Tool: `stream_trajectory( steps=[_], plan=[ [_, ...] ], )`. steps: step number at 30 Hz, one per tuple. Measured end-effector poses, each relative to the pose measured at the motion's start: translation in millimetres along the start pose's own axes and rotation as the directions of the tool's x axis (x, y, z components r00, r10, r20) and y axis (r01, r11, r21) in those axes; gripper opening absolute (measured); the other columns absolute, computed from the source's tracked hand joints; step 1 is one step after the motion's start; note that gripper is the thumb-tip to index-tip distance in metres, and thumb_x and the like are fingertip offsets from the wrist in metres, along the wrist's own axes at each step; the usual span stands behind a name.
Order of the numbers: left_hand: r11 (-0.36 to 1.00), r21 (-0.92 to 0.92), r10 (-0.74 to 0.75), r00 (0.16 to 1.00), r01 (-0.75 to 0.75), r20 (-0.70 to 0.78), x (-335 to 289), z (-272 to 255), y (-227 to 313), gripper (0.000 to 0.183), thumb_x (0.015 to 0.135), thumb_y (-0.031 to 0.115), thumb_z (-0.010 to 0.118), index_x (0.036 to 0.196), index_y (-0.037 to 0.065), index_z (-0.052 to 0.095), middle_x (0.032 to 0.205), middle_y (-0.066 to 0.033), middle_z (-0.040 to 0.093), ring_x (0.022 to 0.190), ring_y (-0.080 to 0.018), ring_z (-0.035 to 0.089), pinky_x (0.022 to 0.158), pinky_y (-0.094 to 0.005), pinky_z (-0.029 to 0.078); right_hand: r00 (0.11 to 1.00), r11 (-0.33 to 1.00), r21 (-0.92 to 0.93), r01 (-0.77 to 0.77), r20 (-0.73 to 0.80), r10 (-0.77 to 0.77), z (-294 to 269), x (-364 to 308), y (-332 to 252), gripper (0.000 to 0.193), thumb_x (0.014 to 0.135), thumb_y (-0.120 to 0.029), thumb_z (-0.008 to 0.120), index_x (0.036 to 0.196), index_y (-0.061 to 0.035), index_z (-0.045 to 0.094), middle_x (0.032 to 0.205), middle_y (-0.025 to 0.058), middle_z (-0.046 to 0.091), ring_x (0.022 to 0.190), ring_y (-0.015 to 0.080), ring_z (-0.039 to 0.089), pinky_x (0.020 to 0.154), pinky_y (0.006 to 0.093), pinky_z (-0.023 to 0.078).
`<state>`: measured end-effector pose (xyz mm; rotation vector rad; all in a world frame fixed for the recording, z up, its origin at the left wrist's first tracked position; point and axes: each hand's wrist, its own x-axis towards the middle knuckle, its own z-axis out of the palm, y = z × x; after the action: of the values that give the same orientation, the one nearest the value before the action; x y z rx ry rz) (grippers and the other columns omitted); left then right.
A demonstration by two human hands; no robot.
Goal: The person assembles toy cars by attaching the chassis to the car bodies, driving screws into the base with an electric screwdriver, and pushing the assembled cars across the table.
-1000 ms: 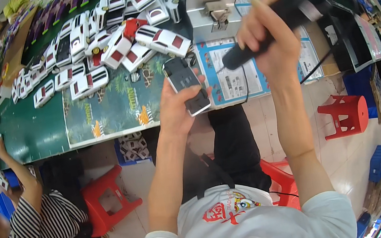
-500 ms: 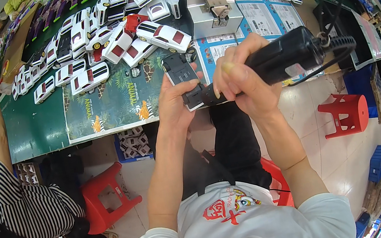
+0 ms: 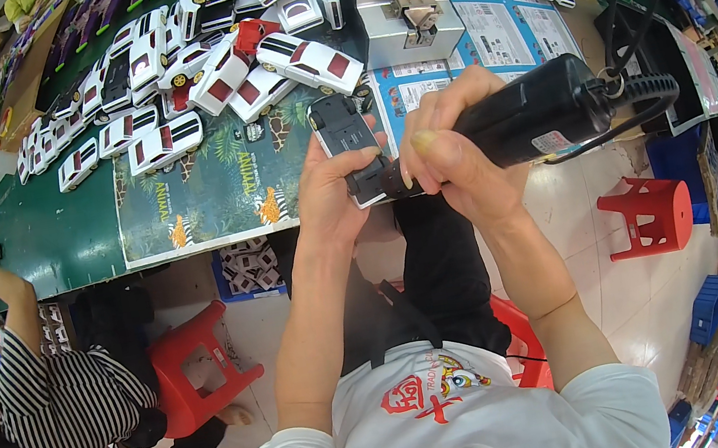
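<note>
Holding: our left hand (image 3: 337, 192) cups the toy car chassis (image 3: 350, 148) — light, rigid plastic.
Driver: our right hand (image 3: 450, 144) grips the black electric screwdriver (image 3: 523, 117) — heavier, tip probably seated.

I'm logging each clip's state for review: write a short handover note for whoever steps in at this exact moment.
Left hand: holds a toy car upside down, dark underside up, above the near edge of the green table.
Right hand: grips a black corded power screwdriver, its tip at the underside's near end.
Elsewhere: a heap of white-and-red toy cars lies on the table's far side, beside a grey metal fixture.
Done: the tool is at the car.
Left: I cannot tell whether any screw is seated; the heap remains on the table.
</note>
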<state>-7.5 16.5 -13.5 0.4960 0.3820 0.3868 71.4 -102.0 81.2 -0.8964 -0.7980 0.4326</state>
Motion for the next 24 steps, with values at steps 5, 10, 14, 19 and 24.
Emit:
stream_trajectory(
  steps=[5,10,14,19,24],
  plan=[
    [0.993,-0.051,-0.112,0.981,0.105,-0.156,-3,9,5,0.047,0.082,-0.008,0.058,0.127,0.002,0.050,0.118,-0.0134,0.062,0.104,-0.0262,0.064,0.080,-0.0436,0.060,0.996,0.998,0.021,0.056,0.072,-0.057,-2,0,10,0.025,0.082,0.003,0.075,0.090,-0.0038,0.052,0.065,0.0022,0.057,0.057,0.0071,0.051,0.054,0.0229,0.040],
    [0.986,-0.091,-0.149,0.978,0.137,-0.146,-1,8,7,0.041,0.086,-0.005,0.059,0.126,0.002,0.053,0.117,-0.0122,0.063,0.104,-0.0252,0.064,0.082,-0.0440,0.059,0.991,0.999,-0.032,0.017,0.137,-0.013,1,4,8,0.033,0.083,-0.011,0.078,0.082,-0.0069,0.045,0.060,0.0069,0.053,0.048,0.0133,0.048,0.049,0.0296,0.046],
    [0.992,-0.085,-0.106,0.987,0.096,-0.122,-4,8,7,0.039,0.088,-0.003,0.060,0.126,0.001,0.054,0.116,-0.0112,0.064,0.103,-0.0239,0.064,0.081,-0.0428,0.059,0.991,0.998,-0.060,0.028,0.130,-0.020,5,0,7,0.033,0.083,-0.011,0.078,0.081,-0.0070,0.045,0.060,0.0067,0.053,0.048,0.0132,0.048,0.049,0.0297,0.046],
    [0.993,-0.063,-0.106,0.986,0.098,-0.132,-7,11,6,0.037,0.089,-0.001,0.061,0.125,0.001,0.054,0.115,-0.0111,0.064,0.102,-0.0229,0.064,0.080,-0.0417,0.059,0.989,0.996,-0.062,0.066,0.137,-0.057,3,-3,7,0.034,0.083,-0.013,0.078,0.081,-0.0072,0.045,0.060,0.0066,0.053,0.048,0.0128,0.048,0.051,0.0299,0.047],
    [0.996,-0.048,-0.082,0.996,0.080,-0.041,-1,0,1,0.031,0.092,0.006,0.061,0.122,0.001,0.055,0.113,-0.0130,0.064,0.099,-0.0228,0.065,0.077,-0.0420,0.059,0.991,0.995,-0.069,0.071,0.117,-0.063,-2,-7,9,0.032,0.085,-0.016,0.077,0.083,-0.0069,0.046,0.061,0.0060,0.053,0.048,0.0127,0.048,0.051,0.0300,0.047]
  ],
)
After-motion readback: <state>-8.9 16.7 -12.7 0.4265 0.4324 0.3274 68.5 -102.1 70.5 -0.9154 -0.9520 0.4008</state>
